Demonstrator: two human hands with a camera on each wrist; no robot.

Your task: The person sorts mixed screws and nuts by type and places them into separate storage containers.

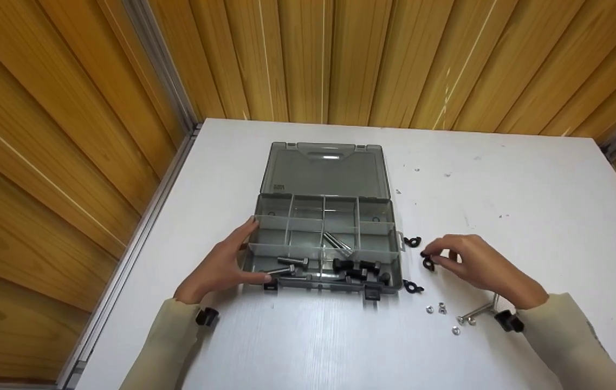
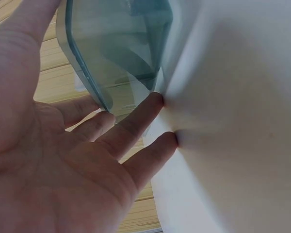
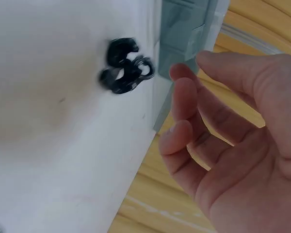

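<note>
Your left hand (image 1: 224,266) spreads against the left side of the open box (image 1: 329,173), fingers nearly straight. Your right hand (image 1: 475,264) arches over the counter (image 1: 308,346), loosely curved fingers holding nothing, just beside a black wing nut (image 1: 428,264) right of the box.

The box (image 1: 340,208) is a translucent smoky grey, its lid (image 1: 329,176) the same tint. Bolts at its near right (image 1: 343,265) are black, those at near left (image 1: 293,261) silver, and the rods (image 1: 336,242) farther in silver too. Wing nuts (image 1: 417,289) on the right are black; small nuts (image 1: 442,309) nearer, silver. The table (image 1: 308,341) is white, the far wall (image 1: 308,65) yellow-brown wood grain, the sleeves (image 1: 565,330) pale cream.
</note>
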